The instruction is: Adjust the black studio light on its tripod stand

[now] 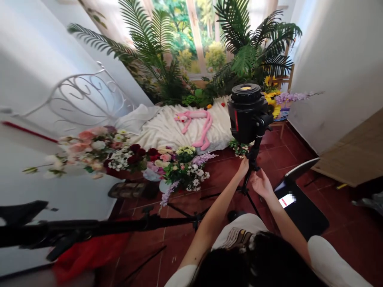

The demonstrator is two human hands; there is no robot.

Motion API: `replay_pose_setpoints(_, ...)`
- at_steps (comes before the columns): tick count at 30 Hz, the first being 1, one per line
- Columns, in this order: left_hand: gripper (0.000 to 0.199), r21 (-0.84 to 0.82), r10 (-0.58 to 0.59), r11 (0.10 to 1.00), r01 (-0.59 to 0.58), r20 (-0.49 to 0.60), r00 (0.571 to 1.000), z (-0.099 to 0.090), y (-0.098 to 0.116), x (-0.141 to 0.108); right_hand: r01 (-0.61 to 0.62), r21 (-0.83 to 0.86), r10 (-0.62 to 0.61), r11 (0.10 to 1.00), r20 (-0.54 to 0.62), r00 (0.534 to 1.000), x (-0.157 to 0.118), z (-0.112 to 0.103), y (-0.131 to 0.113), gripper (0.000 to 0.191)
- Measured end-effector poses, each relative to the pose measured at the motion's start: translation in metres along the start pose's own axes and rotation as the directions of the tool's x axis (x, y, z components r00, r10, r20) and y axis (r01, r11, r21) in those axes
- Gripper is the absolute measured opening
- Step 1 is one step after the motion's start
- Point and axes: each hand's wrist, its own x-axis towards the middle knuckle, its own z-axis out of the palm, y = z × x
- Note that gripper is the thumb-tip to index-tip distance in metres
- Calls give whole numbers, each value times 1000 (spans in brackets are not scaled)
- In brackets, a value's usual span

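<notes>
Here's the black lamp (247,117), right of the bed (158,129); left hand (243,168) at its stand (253,156) (grip hidden, can't tell), right hand (262,184) loosely open alongside. Best brace that stand so the bulky top stays upright.

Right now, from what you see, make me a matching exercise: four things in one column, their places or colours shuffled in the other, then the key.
Things:
1. Plush toy
2. Lamp
3. Left hand
4. Metal headboard

Places or colours:
A. At the black stand, just below a bulky black body
B. Silvery-grey, in front of a pale wall
C. Pink, lying on the white cloth
D. Black, with a round yellow centre on top

Pairs: 1-C, 2-D, 3-A, 4-B
</notes>
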Motion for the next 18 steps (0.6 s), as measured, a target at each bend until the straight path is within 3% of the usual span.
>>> replay_pose_setpoints(6,48,46,60,997,-65,115,992,0,3,-10,113,133,-128,985,103,986,10,5,3,27)
replay_pose_setpoints(10,45,131,83,987,-93,75,994,2,6,-12,-4,338,-56,941,168,984,18,1,0,37)
replay_pose_setpoints(14,41,220,146,964,-148,24,989,2,5,-10,-157,568,-10,808,280,960,24,-2,-2,40)
replay_pose_setpoints(18,39,247,164,954,-168,38,986,0,5,-7,-240,675,10,697,326,945,28,-4,-3,39)
